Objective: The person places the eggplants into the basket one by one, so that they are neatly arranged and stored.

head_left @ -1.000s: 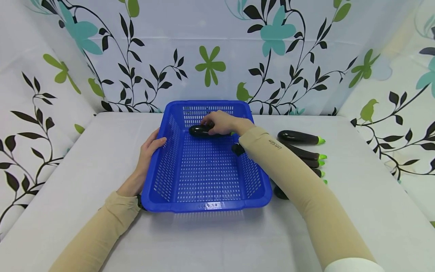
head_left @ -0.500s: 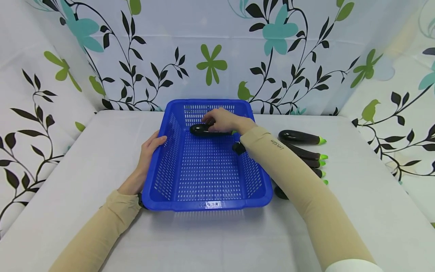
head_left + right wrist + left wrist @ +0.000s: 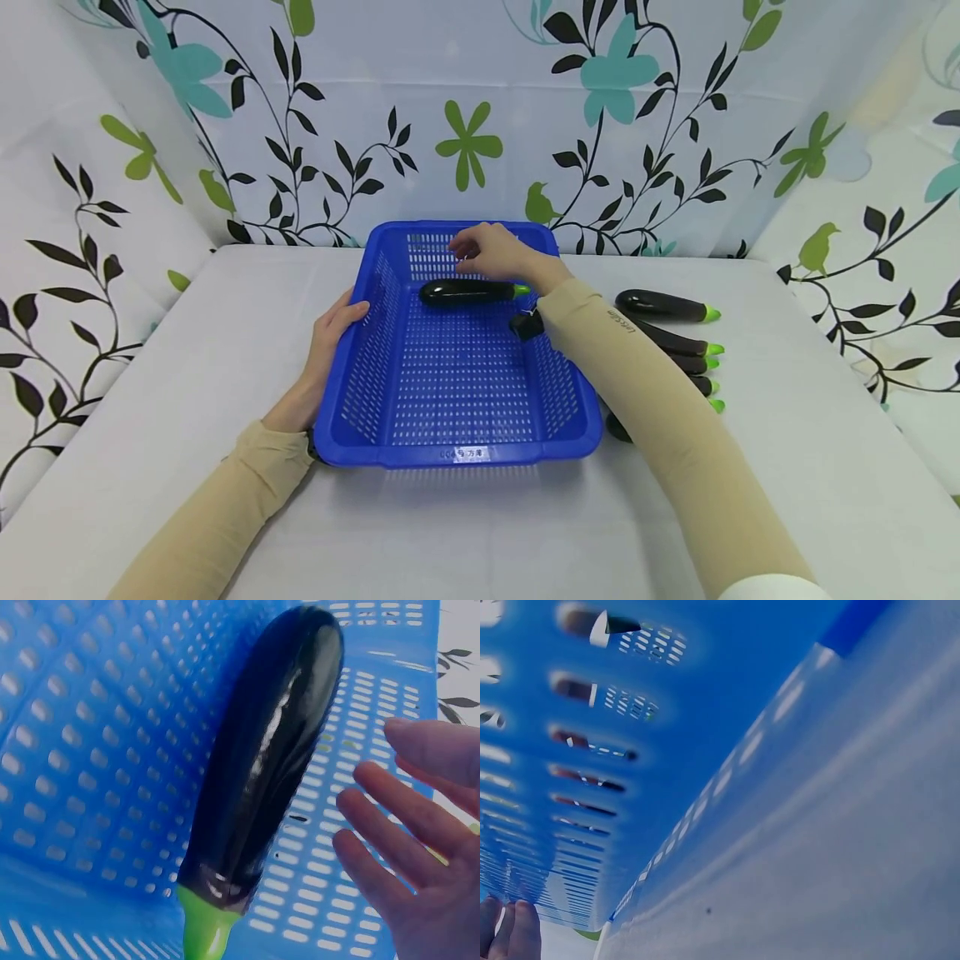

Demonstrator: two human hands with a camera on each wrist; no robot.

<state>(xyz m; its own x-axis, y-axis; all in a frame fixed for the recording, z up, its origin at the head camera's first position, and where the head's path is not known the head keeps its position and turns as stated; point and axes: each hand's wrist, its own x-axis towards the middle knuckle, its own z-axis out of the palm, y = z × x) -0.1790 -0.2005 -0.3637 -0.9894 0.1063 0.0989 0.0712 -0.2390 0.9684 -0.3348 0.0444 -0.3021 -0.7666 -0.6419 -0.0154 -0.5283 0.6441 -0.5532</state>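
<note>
A glossy dark eggplant [image 3: 465, 292] with a green stem end lies across the far end of the blue plastic basket [image 3: 457, 454]. My right hand [image 3: 495, 252] hovers just beyond it over the far wall, fingers spread and holding nothing. In the right wrist view the fingers of that hand [image 3: 420, 840] stand apart from the eggplant [image 3: 262, 765]. My left hand [image 3: 326, 350] holds the basket's left side, its thumb over the rim. The left wrist view shows its fingertips [image 3: 521, 930] against the slotted outer wall [image 3: 705, 690].
Several more eggplants [image 3: 663, 305] lie in a row on the white table [image 3: 180, 392] right of the basket, stems to the right, partly hidden by my right sleeve [image 3: 675, 450]. A patterned curtain [image 3: 360, 92] stands behind the table and along both sides.
My right hand has let go of the eggplant in the basket and lifted away from it, toward the far wall. The left hand keeps its place on the basket.
</note>
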